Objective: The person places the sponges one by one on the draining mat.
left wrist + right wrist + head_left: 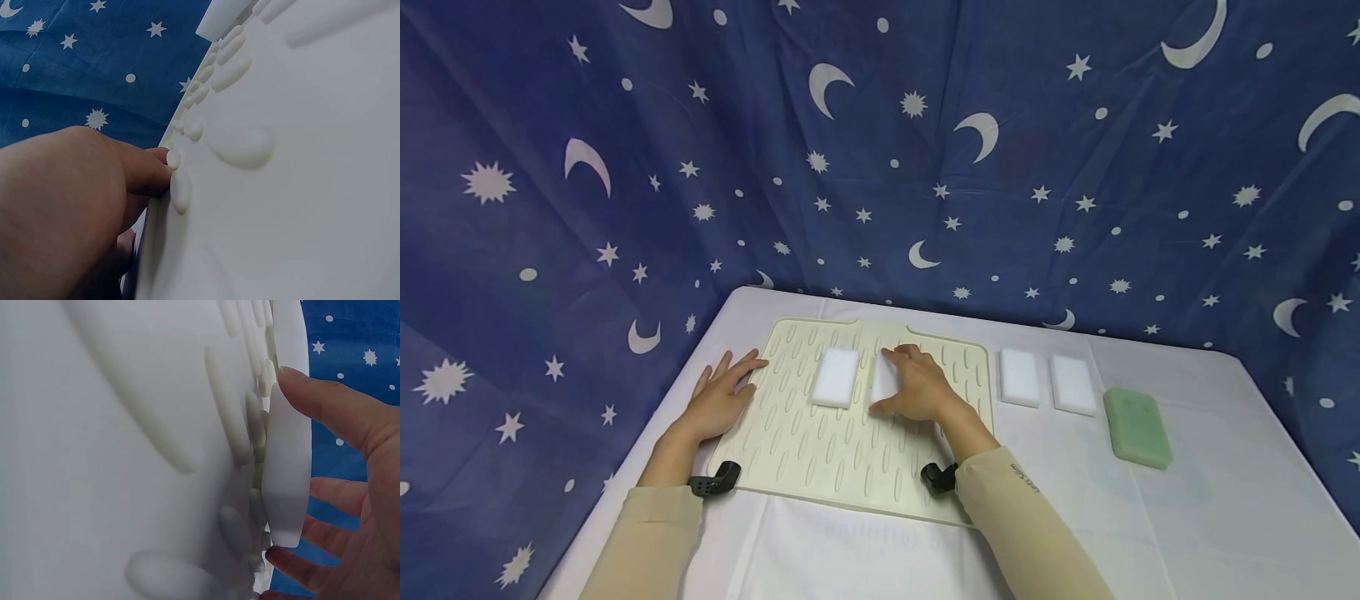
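Lying on the mat point(820, 475) are two sponges point(835, 377).

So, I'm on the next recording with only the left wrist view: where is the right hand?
Observer: The right hand is at a white block on the ribbed mat, with thumb and fingers about it.
Operator: Is anything lying to the right of that mat?
Observer: Yes, two more white blocks, side by side on the white cloth.
Operator: And past those?
Observer: A green block, farther right.
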Demonstrator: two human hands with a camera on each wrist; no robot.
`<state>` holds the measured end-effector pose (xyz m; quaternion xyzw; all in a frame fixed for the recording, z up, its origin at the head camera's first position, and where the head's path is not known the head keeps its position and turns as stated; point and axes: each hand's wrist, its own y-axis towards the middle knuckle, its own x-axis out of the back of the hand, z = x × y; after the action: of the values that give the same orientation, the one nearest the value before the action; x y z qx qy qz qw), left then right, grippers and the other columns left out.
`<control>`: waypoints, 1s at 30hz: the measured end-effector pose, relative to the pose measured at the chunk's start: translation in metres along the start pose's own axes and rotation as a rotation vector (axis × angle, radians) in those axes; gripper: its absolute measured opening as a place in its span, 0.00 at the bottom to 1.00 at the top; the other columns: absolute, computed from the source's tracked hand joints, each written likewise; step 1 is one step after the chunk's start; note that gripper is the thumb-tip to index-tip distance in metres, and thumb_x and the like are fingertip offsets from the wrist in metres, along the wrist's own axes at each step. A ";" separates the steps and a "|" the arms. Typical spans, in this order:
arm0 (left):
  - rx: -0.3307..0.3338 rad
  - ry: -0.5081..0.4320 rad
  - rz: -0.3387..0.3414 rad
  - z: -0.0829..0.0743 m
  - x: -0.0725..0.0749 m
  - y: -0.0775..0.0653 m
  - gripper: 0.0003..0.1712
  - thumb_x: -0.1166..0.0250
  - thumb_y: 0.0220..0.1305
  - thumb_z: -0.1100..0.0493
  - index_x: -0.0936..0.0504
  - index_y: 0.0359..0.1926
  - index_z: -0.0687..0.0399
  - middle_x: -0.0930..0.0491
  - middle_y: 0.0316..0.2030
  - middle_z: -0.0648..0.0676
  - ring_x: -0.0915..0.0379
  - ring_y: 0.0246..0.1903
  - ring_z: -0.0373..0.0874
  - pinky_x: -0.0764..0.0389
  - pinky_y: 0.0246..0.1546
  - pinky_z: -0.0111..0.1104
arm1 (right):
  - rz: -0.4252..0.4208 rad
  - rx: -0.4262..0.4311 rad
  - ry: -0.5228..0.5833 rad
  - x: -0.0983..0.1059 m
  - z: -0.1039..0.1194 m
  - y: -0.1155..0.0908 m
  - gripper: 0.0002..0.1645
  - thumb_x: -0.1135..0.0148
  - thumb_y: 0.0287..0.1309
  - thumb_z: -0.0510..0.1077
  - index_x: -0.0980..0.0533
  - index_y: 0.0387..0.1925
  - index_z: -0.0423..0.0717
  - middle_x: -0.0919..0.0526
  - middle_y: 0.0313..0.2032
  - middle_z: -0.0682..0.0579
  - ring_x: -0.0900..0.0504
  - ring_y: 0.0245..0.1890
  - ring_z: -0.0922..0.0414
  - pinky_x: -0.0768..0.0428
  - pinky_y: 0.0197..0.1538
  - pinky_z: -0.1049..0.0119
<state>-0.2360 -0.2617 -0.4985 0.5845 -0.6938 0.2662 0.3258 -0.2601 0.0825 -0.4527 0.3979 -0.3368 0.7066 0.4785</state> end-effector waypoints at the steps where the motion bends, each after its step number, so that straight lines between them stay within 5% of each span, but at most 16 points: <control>1: 0.000 0.000 0.000 0.000 0.000 0.000 0.23 0.52 0.74 0.57 0.33 0.68 0.44 0.48 0.76 0.51 0.72 0.77 0.58 0.75 0.73 0.54 | -0.001 0.001 0.000 0.000 0.000 0.000 0.61 0.21 0.36 0.63 0.40 0.72 0.57 0.41 0.71 0.50 0.39 0.70 0.47 0.34 0.69 0.47; 30: -0.004 0.005 0.004 0.002 0.000 0.002 0.23 0.52 0.74 0.57 0.33 0.68 0.44 0.49 0.76 0.51 0.72 0.77 0.58 0.75 0.73 0.55 | -0.008 0.059 0.141 0.015 -0.023 -0.010 0.62 0.21 0.38 0.59 0.43 0.73 0.57 0.44 0.73 0.50 0.44 0.72 0.50 0.36 0.70 0.45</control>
<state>-0.2380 -0.2630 -0.5000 0.5816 -0.6948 0.2670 0.3281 -0.2598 0.1118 -0.4494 0.3623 -0.2797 0.7404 0.4922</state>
